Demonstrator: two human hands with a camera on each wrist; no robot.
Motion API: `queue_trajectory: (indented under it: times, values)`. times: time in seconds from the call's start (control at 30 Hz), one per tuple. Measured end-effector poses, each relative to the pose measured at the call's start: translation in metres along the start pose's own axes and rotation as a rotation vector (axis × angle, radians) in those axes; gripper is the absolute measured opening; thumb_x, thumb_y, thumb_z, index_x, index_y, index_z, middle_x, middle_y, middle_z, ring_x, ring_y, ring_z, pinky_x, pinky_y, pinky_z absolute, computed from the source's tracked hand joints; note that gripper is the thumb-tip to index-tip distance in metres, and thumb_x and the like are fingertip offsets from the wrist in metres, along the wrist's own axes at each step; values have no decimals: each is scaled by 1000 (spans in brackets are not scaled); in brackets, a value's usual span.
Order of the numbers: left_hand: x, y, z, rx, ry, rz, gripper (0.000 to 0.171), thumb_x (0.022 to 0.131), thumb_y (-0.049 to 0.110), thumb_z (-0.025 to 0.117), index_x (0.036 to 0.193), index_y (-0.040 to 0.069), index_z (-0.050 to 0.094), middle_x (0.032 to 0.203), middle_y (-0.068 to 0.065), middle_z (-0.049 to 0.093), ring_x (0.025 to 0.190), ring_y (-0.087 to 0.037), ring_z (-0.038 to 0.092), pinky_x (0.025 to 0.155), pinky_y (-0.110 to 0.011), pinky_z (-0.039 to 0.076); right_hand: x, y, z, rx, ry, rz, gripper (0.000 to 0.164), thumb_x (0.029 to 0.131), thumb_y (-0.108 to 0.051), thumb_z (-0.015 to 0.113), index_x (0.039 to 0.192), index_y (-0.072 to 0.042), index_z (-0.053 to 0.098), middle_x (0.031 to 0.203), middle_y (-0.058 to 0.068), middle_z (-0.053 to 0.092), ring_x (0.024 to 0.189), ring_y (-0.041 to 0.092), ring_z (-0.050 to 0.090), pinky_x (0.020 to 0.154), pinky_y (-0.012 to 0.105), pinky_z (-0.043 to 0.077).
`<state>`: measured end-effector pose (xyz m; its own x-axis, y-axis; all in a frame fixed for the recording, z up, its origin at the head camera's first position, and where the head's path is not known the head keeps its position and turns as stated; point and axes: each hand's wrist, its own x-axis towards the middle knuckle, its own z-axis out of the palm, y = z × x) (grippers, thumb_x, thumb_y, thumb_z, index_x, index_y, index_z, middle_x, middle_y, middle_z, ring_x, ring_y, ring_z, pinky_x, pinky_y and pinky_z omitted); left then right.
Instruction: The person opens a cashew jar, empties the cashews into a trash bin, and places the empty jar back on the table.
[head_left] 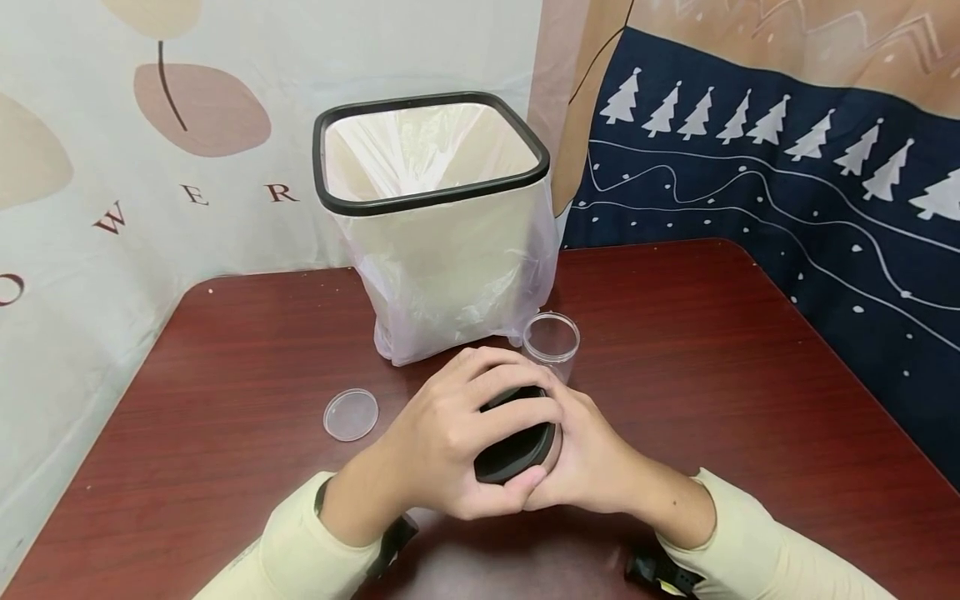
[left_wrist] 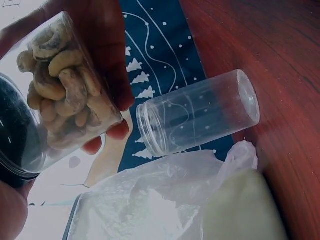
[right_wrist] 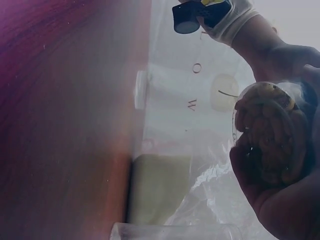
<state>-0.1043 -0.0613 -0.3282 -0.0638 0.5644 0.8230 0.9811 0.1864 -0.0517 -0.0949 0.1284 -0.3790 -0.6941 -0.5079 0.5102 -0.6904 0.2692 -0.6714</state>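
Note:
A clear plastic jar of cashews (left_wrist: 70, 90) with a black lid (head_left: 517, 450) is held up off the table between both hands. My left hand (head_left: 453, 437) grips the lid from above, its fingers and thumb bent around the rim. Wrapped around the jar's body is my right hand (head_left: 592, 454), which also shows in the right wrist view below the cashews (right_wrist: 272, 135). Just beyond the hands stands an open clear jar (left_wrist: 200, 115) with nothing in it. To the left, a clear round lid (head_left: 351, 415) lies flat on the table.
Behind the hands stands a beige trash bin (head_left: 457, 267) with a black rim and a thin translucent liner bag. The dark red table (head_left: 225, 358) meets patterned cloth hangings (head_left: 712, 183) at the back and right.

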Motion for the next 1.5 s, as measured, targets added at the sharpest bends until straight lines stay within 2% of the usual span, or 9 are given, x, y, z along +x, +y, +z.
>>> queue_trajectory:
  times: [0.3, 0.57, 0.77, 0.83, 0.97, 1.13, 1.3, 1.5]
  values:
    - [-3, -1, 4, 35, 20, -74, 30, 81, 29, 65, 104, 10, 71, 108, -9, 68, 104, -27, 63, 92, -37, 52, 1, -3, 0, -17, 35, 46, 97, 54, -16, 88, 141, -15, 46, 131, -3, 62, 114, 11, 63, 98, 24, 50]
    - [-4, 0, 7, 51, 19, -139, 30, 84, 30, 63, 106, 11, 70, 109, -7, 68, 105, -26, 62, 87, -37, 52, 2, -3, 2, -52, 56, 58, 93, 55, -18, 89, 139, -15, 48, 129, -3, 63, 114, 11, 63, 98, 25, 50]
    - [-5, 3, 6, 60, -36, -221, 32, 83, 32, 66, 110, 14, 70, 115, -5, 66, 108, -22, 61, 85, -36, 50, 2, -4, 1, -57, 48, 106, 101, 56, -18, 88, 146, -19, 42, 133, -4, 61, 117, 11, 62, 101, 26, 49]
    - [-5, 2, 4, 53, -66, -228, 36, 84, 34, 66, 114, 14, 69, 118, -5, 65, 110, -21, 60, 85, -35, 49, 2, -4, 0, -36, 36, 119, 101, 56, -17, 88, 146, -20, 41, 132, -4, 62, 115, 11, 62, 99, 27, 50]
    - [-5, -2, -2, 10, -110, -168, 44, 89, 40, 59, 123, 13, 65, 127, -7, 61, 121, -23, 56, 94, -37, 47, 3, -4, -3, 16, 0, 126, 102, 57, -18, 89, 146, -20, 40, 129, -5, 63, 111, 11, 64, 95, 27, 52]
    - [-2, -6, -12, -38, -93, -53, 48, 96, 43, 47, 126, 10, 64, 131, -13, 60, 128, -30, 54, 104, -42, 44, 5, -8, -8, 73, -67, 115, 105, 59, -23, 90, 148, -24, 35, 128, -7, 63, 111, 11, 64, 95, 27, 52]
    - [1, -8, -18, -58, -60, 27, 49, 95, 42, 48, 124, 6, 65, 128, -17, 62, 125, -32, 56, 103, -43, 45, 6, -9, -11, 138, -102, 84, 106, 60, -23, 91, 149, -21, 33, 130, -4, 63, 114, 13, 64, 99, 27, 50]
    - [4, -8, -21, -47, -41, 82, 50, 92, 42, 53, 121, 4, 66, 124, -18, 65, 120, -32, 59, 100, -42, 48, 6, -6, -13, 203, -115, 44, 110, 60, -27, 94, 151, -20, 32, 137, -2, 58, 121, 17, 60, 106, 28, 47]
